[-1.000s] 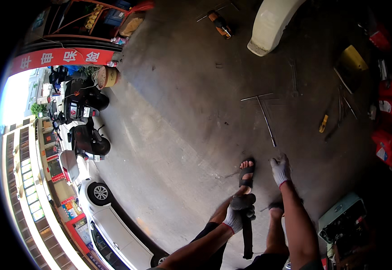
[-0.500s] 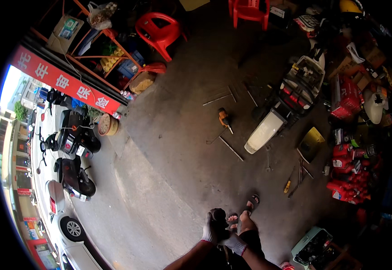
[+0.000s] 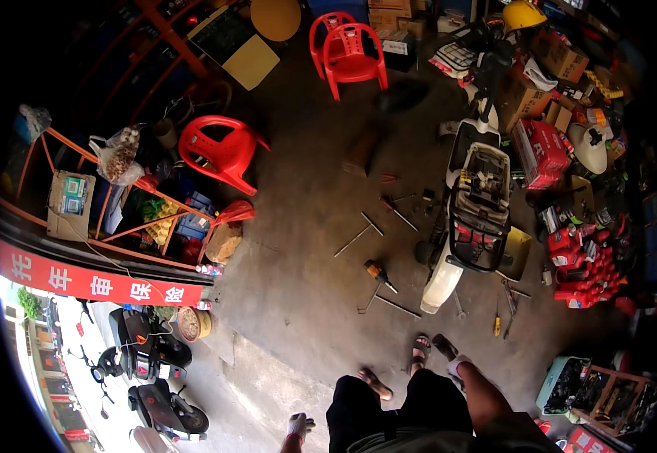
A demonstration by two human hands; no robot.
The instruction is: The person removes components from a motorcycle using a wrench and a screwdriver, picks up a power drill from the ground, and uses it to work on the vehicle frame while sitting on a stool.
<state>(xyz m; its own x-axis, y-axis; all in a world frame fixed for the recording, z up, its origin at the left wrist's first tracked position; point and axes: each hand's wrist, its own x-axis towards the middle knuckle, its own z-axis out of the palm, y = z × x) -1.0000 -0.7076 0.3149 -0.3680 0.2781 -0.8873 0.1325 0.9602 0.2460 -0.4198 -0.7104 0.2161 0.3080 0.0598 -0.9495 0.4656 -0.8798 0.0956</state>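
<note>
My right hand [image 3: 457, 368], in a pale work glove, is closed around a dark, roughly cylindrical part [image 3: 444, 347] whose exact kind I cannot make out. It is held out beside my right foot, above the floor. My left hand [image 3: 298, 427], also gloved, hangs low on the left with its fingers apart and nothing in it. Ahead to the right stands a scooter [image 3: 440, 283] with a white rear fender and its seat off, its frame laid bare. On the floor left of it lie an orange-and-black power drill [image 3: 380, 275] and a T-handle wrench [image 3: 398, 305].
A yellow tray [image 3: 523, 245], a yellow-handled screwdriver [image 3: 497, 326] and a combination wrench [image 3: 460, 303] lie by the scooter. Red bottles [image 3: 589, 275] and cartons crowd the right. Red chairs [image 3: 219, 151] and an orange rack stand left. A green toolbox [image 3: 555, 381] sits lower right.
The dark part has gone from between both hands at my front to my right hand alone. My hands have parted, the left one going left. The view has turned and the scooter is nearer.
</note>
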